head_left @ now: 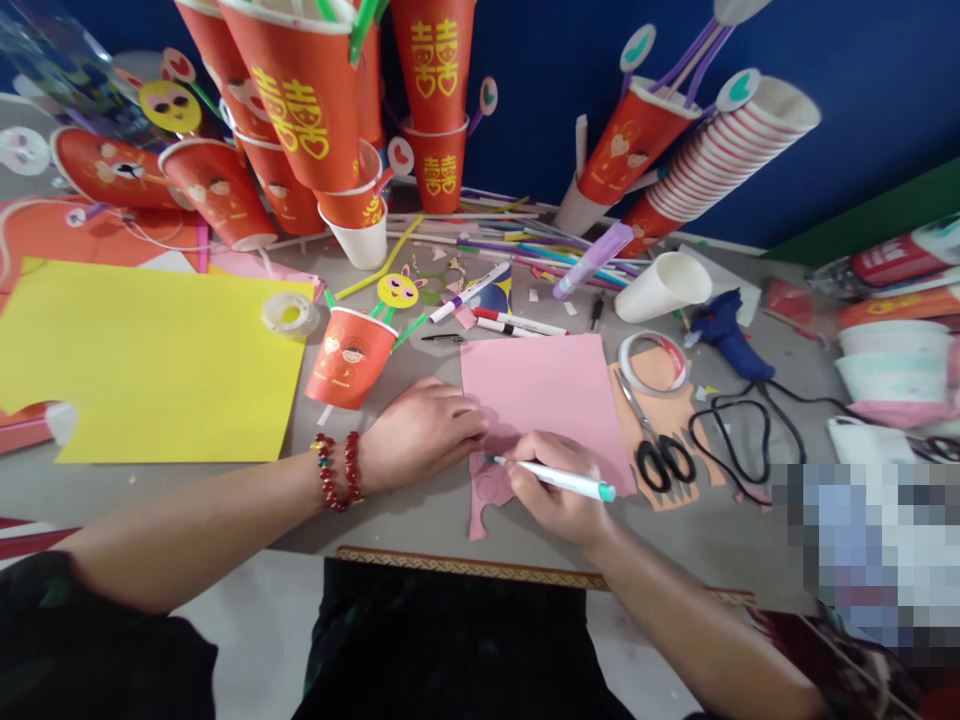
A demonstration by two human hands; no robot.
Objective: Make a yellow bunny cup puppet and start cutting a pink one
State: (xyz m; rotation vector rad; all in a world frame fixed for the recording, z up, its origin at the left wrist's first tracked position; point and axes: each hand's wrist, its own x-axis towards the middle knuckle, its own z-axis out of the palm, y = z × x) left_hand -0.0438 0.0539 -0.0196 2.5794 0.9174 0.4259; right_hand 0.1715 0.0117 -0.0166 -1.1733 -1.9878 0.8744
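Note:
My right hand [551, 490] grips a white pen with a green cap [566, 481], its tip on the near corner of a pink paper sheet [547, 390]. My left hand [420, 432], with a red bead bracelet at the wrist, lies on the sheet's left edge with the fingers curled down on it. A small pink cut-out piece [484, 495] lies under the pen tip and hangs toward the table's near edge. A red paper cup [350, 357] with a yellow face on green straws stands just beyond my left hand.
A yellow sheet [150, 360] covers the left side, a tape roll [289, 313] at its corner. Black scissors [660, 455], another tape ring [652, 360], a blue glue gun [724, 335] with black cord, markers, straws and many red and white cups crowd the back and right.

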